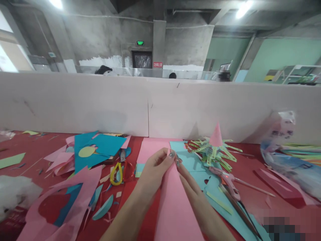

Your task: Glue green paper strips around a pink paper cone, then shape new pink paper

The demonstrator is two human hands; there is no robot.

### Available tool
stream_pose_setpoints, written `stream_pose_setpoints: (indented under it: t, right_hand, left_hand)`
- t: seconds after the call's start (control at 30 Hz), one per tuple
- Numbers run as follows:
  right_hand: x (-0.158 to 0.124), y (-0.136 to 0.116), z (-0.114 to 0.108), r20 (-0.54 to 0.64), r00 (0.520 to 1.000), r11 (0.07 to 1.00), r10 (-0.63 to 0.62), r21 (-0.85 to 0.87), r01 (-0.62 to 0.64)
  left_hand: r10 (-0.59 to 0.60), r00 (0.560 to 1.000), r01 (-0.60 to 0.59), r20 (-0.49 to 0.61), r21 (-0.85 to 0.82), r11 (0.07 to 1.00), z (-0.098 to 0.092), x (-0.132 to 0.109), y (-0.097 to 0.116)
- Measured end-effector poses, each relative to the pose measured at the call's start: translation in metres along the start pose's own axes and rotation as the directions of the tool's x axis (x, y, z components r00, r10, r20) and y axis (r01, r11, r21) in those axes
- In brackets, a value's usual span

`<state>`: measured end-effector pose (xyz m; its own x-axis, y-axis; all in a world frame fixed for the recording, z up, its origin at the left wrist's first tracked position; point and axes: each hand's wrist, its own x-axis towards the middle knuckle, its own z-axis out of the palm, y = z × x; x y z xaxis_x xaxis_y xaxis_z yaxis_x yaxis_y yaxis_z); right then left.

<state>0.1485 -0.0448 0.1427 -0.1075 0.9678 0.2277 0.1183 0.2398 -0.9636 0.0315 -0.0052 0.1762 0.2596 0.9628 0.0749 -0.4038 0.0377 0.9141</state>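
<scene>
A long pink paper sheet (177, 204) runs from the bottom of the view up to a narrow tip, its surface slightly curved. My left hand (160, 164) pinches that tip between thumb and fingers. On the other side, my right hand (184, 174) grips the same tip, its fingers mostly hidden behind the paper. Just beyond my hands lie a flat pink sheet (155, 147) and light blue sheets (188, 157). To the right stands a small pink paper cone (216, 136) on a spiky cluster of light green strips (214, 155).
Yellow-handled scissors (116, 174) lie left of my hands among blue and pink cutouts (85, 177). A pink glue gun (229, 184) rests at right, near a plastic bag (283, 160). A white partition (100, 103) closes off the red table's back.
</scene>
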Motion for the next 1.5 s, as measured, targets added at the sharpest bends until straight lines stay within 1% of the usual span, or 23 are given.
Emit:
stream_pose_setpoints:
  t: [0.07, 0.17, 0.23, 0.3, 0.37, 0.47, 0.6, 0.73, 0.83, 0.93, 1.03, 1.2, 1.37, 1.43, 1.5]
  right_hand:
    - [-0.004, 0.008, 0.000, 0.024, 0.999, 0.999, -0.038, -0.035, 0.039]
    - [-0.006, 0.016, 0.003, -0.014, 0.999, 0.997, -0.052, -0.060, 0.051]
    - [-0.005, 0.016, 0.005, -0.032, 0.998, 0.997, -0.052, -0.055, 0.050]
    - [-0.003, 0.014, 0.005, -0.044, 0.998, 0.998, -0.047, -0.051, 0.045]
    - [-0.001, 0.010, 0.004, -0.050, 0.998, 0.997, -0.029, -0.073, 0.025]
    - [0.000, 0.004, 0.004, -0.079, 0.997, 0.991, 0.018, -0.130, -0.028]
    - [0.003, -0.004, 0.011, -0.121, 0.989, 0.977, 0.083, -0.187, -0.104]
    - [0.006, -0.010, 0.015, -0.126, 0.991, 0.964, 0.035, -0.259, -0.067]
    - [0.007, -0.012, 0.014, -0.109, 0.993, 0.955, 0.046, -0.287, -0.076]
    - [0.006, -0.011, 0.013, -0.092, 0.993, 0.941, 0.071, -0.325, -0.097]
    - [0.006, -0.011, 0.013, -0.107, 0.990, 0.919, 0.092, -0.373, -0.126]
    - [0.005, -0.011, 0.014, -0.093, 0.995, 0.892, 0.046, -0.445, -0.083]
    - [0.003, -0.005, 0.013, -0.088, 0.996, 0.823, 0.006, -0.565, -0.055]
    - [0.003, -0.004, 0.013, -0.099, 0.995, 0.806, 0.005, -0.589, -0.062]
    - [0.003, -0.006, 0.014, -0.121, 0.992, 0.811, 0.027, -0.578, -0.093]
  left_hand:
    - [-0.002, 1.000, 0.002, 0.008, 0.020, 1.000, 0.000, 0.001, -0.002]
    - [-0.009, 1.000, 0.009, 0.007, 0.086, 0.996, 0.001, 0.000, -0.002]
    - [0.017, 1.000, -0.015, -0.011, 0.166, 0.986, 0.002, -0.001, -0.001]
    - [0.074, 0.997, -0.067, -0.014, 0.269, 0.961, 0.003, -0.003, -0.001]
    - [0.130, 0.992, -0.124, 0.009, 0.359, 0.925, 0.003, -0.004, -0.002]
    - [0.175, 0.984, -0.176, 0.044, 0.440, 0.881, 0.002, -0.006, -0.003]
    - [0.199, 0.979, -0.196, 0.049, 0.500, 0.843, 0.002, -0.010, -0.002]
    - [0.198, 0.979, -0.193, 0.052, 0.557, 0.807, 0.000, -0.013, 0.000]
    - [0.196, 0.980, -0.179, 0.041, 0.613, 0.769, -0.004, -0.013, 0.002]
    - [0.181, 0.983, -0.148, 0.013, 0.635, 0.758, -0.006, -0.011, 0.004]
    - [0.167, 0.986, -0.127, -0.004, 0.631, 0.765, -0.007, -0.009, 0.005]
    - [0.173, 0.985, -0.129, -0.009, 0.627, 0.768, -0.007, -0.009, 0.006]
    - [0.173, 0.984, -0.114, -0.031, 0.634, 0.765, -0.008, -0.009, 0.007]
    - [0.174, 0.984, -0.107, -0.042, 0.643, 0.758, -0.008, -0.009, 0.007]
    - [0.173, 0.984, -0.110, -0.038, 0.638, 0.762, -0.009, -0.008, 0.007]
